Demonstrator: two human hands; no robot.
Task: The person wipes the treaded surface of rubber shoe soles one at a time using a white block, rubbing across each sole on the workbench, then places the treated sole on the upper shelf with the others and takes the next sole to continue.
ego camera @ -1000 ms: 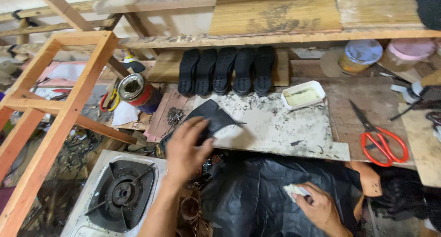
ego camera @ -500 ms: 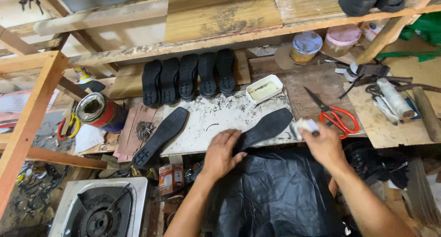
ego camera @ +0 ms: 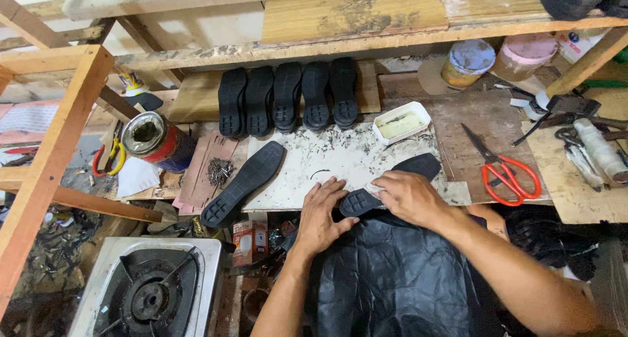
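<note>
Head view looks down on a stained white surface [ego camera: 340,157] where both hands work on one black shoe sole [ego camera: 418,167]. That sole lies slanted near the front edge, its heel at 7 o'clock and its toe at 1 o'clock. Left hand [ego camera: 324,216] lies flat at the heel end, fingers [ego camera: 327,190] spread apart and pressing down beside the heel. Right hand [ego camera: 409,196] covers the sole's middle, fingers bent together on it; something small and pale shows under the fingertips, too hidden to tell what. A second black sole [ego camera: 245,183] lies well apart at 9 o'clock from the hands, slanted the same way and hanging over the surface's edge. Five more soles [ego camera: 288,98] stand in a row at 12 o'clock, with a white tray [ego camera: 401,123] just beside them at 3 o'clock. Red-handled scissors [ego camera: 507,170] lie at 3 o'clock from the right hand. A red tin [ego camera: 157,141] sits far at 9 o'clock, and a gas burner [ego camera: 154,291] at 7 o'clock.
</note>
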